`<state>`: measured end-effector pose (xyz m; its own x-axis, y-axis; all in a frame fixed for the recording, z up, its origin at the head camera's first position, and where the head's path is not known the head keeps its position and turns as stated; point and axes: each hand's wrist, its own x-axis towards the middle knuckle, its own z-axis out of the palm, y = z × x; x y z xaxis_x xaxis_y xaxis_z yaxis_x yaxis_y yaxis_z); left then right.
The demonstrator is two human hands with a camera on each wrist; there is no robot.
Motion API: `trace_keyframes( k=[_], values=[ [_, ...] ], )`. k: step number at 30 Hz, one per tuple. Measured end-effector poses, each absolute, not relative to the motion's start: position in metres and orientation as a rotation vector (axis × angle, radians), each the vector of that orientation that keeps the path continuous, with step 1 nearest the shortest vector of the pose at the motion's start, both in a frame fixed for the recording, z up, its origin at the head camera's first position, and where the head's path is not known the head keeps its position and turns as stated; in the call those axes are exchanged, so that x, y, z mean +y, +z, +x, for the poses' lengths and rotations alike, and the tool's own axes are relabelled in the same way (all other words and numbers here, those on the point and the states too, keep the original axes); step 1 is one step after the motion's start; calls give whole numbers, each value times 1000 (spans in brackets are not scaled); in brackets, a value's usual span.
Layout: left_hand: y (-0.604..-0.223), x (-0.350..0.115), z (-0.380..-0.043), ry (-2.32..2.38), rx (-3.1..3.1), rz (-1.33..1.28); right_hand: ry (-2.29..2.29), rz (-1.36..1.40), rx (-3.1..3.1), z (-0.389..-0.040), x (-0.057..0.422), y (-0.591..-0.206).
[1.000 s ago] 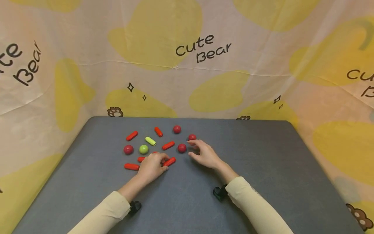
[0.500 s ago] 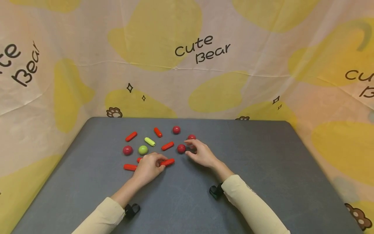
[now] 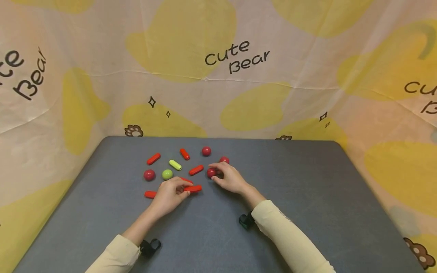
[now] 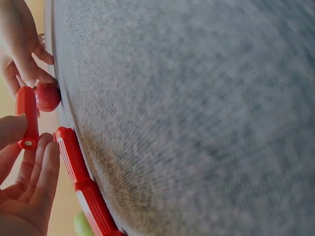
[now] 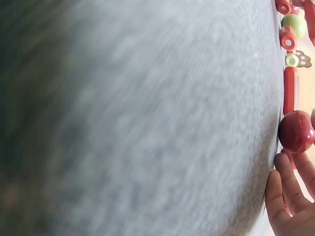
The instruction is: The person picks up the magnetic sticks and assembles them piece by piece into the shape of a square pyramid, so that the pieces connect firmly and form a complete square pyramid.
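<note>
My left hand [image 3: 169, 195] pinches a red plastic rod [image 3: 195, 188] between thumb and fingers. In the left wrist view that rod [image 4: 27, 110] stands raised off the tabletop, a small hole showing in its end. To the right, my right hand [image 3: 230, 178] has thumb and fingers closed around a red ball [image 3: 210, 173] on the table. The right wrist view shows this ball [image 5: 295, 130] with fingers right against its side; the thumb is mostly out of frame. Two red rods partly hidden by my left hand include one [image 3: 150, 194] at its left and another [image 3: 186, 180] behind it.
Beyond the hands on the grey table [image 3: 307, 189] lie a green ball [image 3: 167, 174], a yellow-green rod [image 3: 175, 165], several more red rods [image 3: 153, 159] and further red balls [image 3: 149, 174]. One red ball [image 3: 224, 159] sits just behind my right hand. A patterned cloth [image 3: 252, 106] surrounds the table.
My right hand has moved left and closed around the red ball. The left hand has drawn slightly left and nearer, and the rod in it has turned to lie more level.
</note>
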<state>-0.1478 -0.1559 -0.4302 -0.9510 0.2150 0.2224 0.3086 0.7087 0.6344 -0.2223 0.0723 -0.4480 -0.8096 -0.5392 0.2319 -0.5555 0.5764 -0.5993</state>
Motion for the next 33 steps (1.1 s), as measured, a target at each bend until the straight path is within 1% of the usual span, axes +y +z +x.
trace_keyframes(
  k=[8,18,33],
  values=[
    [-427,-156,-147,-1117,-2771,-411,991,922,-2802,-225,68,-454],
    [-430,-153,-149,-1174,-2744,-393,1017,879,-2858,-221,69,-447],
    [-430,-137,-153,-1331,-2759,-289,1077,884,-2812,-206,101,-439]
  ],
)
